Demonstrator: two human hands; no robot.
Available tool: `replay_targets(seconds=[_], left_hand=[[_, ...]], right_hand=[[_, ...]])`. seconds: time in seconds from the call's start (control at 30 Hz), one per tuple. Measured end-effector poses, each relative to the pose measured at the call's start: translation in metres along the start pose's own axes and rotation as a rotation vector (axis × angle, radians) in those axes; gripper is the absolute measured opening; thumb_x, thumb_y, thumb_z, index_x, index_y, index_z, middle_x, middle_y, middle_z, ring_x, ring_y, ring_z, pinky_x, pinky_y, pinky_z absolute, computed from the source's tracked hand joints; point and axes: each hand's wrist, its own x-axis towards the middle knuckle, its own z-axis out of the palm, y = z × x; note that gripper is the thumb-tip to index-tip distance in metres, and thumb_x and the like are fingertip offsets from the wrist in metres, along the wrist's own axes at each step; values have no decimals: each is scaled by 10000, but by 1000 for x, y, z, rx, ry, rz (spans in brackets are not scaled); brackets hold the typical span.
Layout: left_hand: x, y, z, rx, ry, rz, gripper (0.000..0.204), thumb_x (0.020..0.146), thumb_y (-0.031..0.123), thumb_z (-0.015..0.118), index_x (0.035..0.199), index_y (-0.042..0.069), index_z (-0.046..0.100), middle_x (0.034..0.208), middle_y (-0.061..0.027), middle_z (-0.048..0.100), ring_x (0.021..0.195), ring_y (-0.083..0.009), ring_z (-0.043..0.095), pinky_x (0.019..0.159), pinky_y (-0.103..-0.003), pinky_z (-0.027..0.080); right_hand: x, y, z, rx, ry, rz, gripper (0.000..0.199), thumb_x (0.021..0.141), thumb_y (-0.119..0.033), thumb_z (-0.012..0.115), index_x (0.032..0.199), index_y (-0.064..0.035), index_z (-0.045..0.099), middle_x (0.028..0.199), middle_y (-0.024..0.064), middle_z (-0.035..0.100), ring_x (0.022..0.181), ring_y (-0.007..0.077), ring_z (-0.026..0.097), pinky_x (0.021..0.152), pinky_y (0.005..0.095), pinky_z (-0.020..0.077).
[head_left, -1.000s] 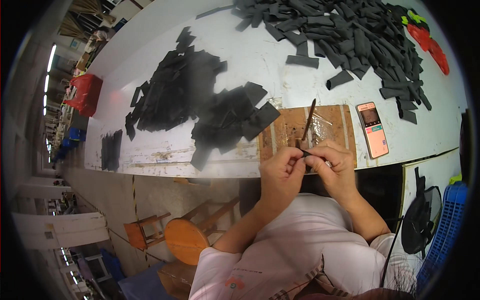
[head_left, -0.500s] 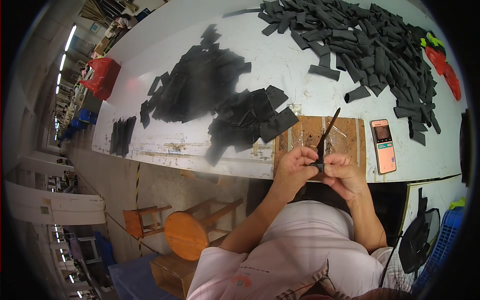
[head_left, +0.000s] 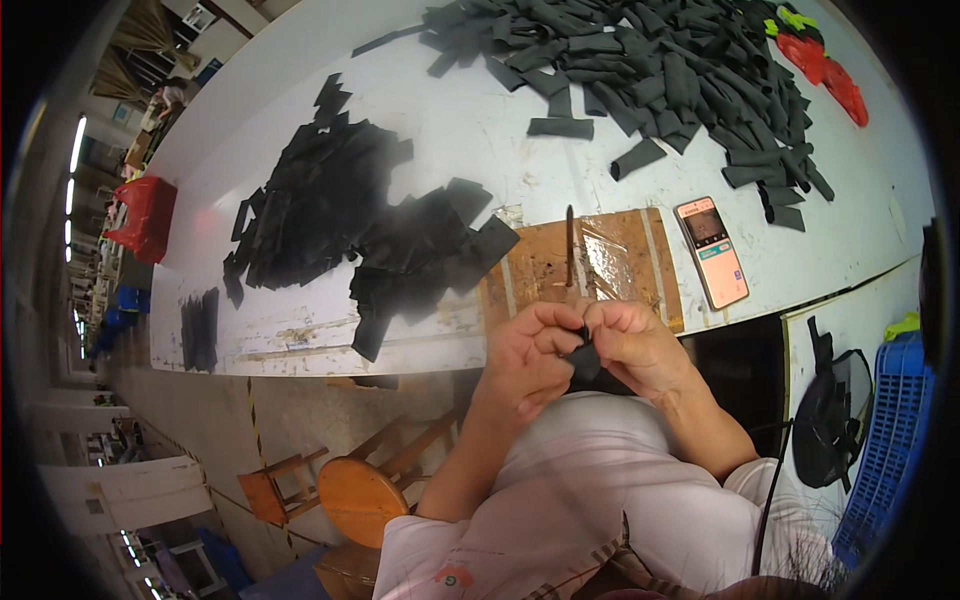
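Observation:
Close to my body, just off the table's front edge, both hands pinch one small piece of black fabric point(head_left: 585, 358). My left hand point(head_left: 530, 358) has its fingers curled around the piece's left side. From the other side, the thumb and fingers of my right hand point(head_left: 640, 350) press on its upper end. Part of the fabric is hidden by my fingers. Beyond my hands, a thin dark pointed rod point(head_left: 570, 245) rises over a brown board point(head_left: 635, 260) with strips of clear tape; its lower end is hard to make out.
Flat black fabric pieces point(head_left: 320, 195) are heaped on the white table point(head_left: 450, 130) at left, beside a small stack point(head_left: 200, 330). Rolled black tubes point(head_left: 690, 90) pile up at the far right. A phone point(head_left: 713, 255) lies right of the board. A wooden stool point(head_left: 360, 500) stands at lower left.
My hands have drawn back toward my body with the black fabric, away from the pointed rod that earlier ran up from between them. The whole view has shifted and turned somewhat.

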Motion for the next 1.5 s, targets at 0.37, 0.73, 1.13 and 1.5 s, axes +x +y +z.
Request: replay_targets(seconds=[0.37,0.73,1.13,1.5], left_hand=[[6,5,-10,-256,25,147,458,718,-127,455,1152,-51,328,923,-273,532,306,-32,366,278,-130,257],[5,0,13,703,268,280,348,746,-74,504,1088,-79,442,832,-173,563,464,-55,455,357,-138,323],[30,17,48,408,289,618,160,799,9,534,925,-49,454,697,-98,538,367,-11,360,343,-155,285],[64,45,6,-639,-30,-175,288,871,108,335,1121,33,456,458,17,351,301,-36,206,302,-173,166]], right_hand=[[13,-3,3,-593,89,-331,90,784,-80,533,713,-26,520,722,8,430,655,79,416,604,205,361],[13,3,-11,-155,40,-243,125,824,-116,515,735,-30,504,795,17,483,719,71,454,626,202,373],[16,-65,35,-773,148,-392,132,800,-132,508,751,-10,512,657,25,498,610,93,459,558,221,379],[73,-54,-14,-394,-48,17,217,825,-221,528,684,-56,513,563,-38,426,467,43,368,417,173,295]])
